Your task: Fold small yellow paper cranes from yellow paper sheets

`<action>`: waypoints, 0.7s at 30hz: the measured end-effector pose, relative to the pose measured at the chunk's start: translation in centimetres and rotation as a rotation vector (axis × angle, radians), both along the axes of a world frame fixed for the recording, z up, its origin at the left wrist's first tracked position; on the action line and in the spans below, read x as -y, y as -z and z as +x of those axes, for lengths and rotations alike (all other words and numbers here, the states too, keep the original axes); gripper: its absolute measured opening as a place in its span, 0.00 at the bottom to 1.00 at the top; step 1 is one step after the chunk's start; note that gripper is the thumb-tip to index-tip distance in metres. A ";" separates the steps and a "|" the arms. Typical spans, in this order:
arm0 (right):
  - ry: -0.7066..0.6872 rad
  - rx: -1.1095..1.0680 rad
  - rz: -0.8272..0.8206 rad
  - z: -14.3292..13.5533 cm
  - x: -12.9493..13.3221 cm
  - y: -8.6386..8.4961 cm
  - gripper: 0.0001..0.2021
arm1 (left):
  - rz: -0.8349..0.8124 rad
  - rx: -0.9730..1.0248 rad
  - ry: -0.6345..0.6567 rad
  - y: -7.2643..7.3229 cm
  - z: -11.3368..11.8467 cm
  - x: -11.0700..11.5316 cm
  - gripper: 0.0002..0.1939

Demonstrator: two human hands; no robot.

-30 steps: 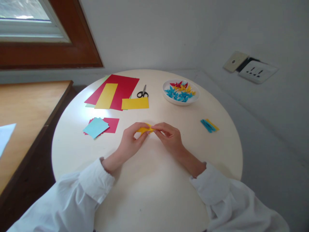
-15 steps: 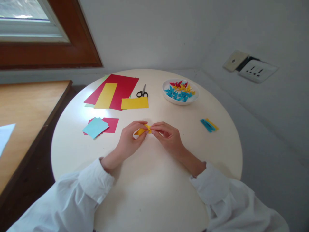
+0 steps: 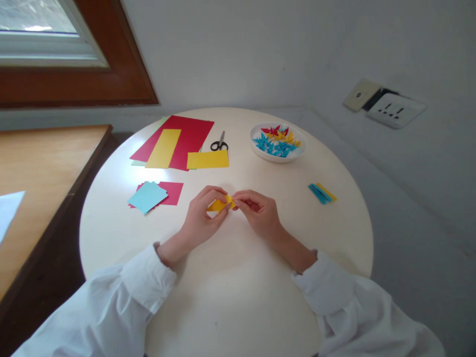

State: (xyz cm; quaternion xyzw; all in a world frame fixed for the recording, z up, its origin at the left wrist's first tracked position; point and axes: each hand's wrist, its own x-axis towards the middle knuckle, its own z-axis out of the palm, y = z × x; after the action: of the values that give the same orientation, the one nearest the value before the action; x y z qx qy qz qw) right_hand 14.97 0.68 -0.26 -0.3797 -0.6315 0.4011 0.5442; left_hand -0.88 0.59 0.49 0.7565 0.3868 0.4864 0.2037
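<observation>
Near the middle of the round tabletop (image 3: 230, 297), well in from its edge, a small folded yellow paper (image 3: 215, 205) is showing between the fingers, its long way running mostly side to side. The left hand (image 3: 201, 213) is making a loose C and holding most of it. The right hand (image 3: 261, 210) is pinching just its right end.

The round white bench (image 3: 230, 297) carries red and pale green sheets (image 3: 191, 134), a yellow card (image 3: 213, 159) overlapping them, scissors (image 3: 222, 136), small squares (image 3: 148, 197), a white dish (image 3: 278, 159) and folded strips (image 3: 320, 193).
</observation>
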 end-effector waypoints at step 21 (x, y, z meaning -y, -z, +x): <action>0.057 -0.022 -0.088 -0.1 -0.2 0.2 0.06 | -0.271 0.177 0.013 0.6 0.2 -0.1 0.04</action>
State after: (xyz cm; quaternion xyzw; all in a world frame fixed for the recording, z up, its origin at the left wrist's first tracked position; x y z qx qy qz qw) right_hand 14.85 0.84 -0.45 -0.4165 -0.5963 0.4170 0.5451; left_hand -0.67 0.69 -0.12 0.6787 0.4246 0.4931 0.3404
